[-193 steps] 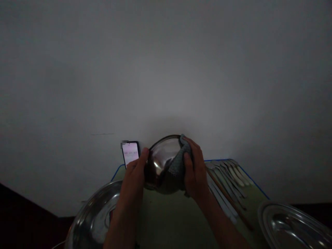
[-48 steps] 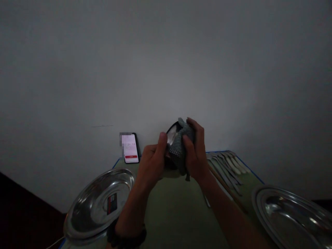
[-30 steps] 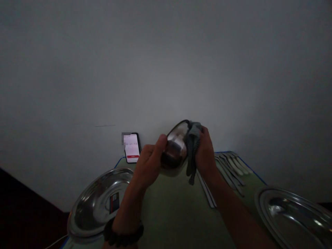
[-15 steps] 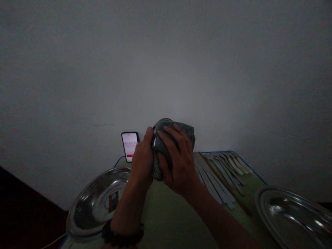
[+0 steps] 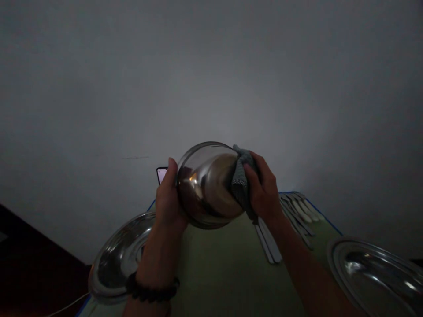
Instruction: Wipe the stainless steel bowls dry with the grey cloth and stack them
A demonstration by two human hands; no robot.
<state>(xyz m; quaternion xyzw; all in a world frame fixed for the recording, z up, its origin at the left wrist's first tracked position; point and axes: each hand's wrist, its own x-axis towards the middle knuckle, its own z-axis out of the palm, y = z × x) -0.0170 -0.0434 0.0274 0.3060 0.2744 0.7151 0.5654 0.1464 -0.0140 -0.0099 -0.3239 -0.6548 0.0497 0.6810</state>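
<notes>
A shiny metal bowl [image 5: 205, 185] is held up above the table, tilted so that its rounded outside faces me. My left hand [image 5: 168, 200] grips its rim on the left, thumb pointing up. On the opposite side, my right hand [image 5: 264, 189] is closed on a grey-green cloth [image 5: 243, 176] that lies against the bowl's right side. The cloth is bunched under the fingers, and its lower end hangs down. A dark beaded bracelet [image 5: 152, 288] circles my left wrist.
Large metal basins stand at the left [image 5: 109, 268] and right [image 5: 380, 268] of the green-covered table [image 5: 218, 273]. Several pieces of flat cutlery [image 5: 299, 211] lie at the right rear, partly behind my right arm. A phone [image 5: 161, 174] leans on the wall behind my left hand.
My right hand and the cloth have moved right, off the front of the bowl to its side. More of the bowl's outside now shows. My left hand has shifted slightly left.
</notes>
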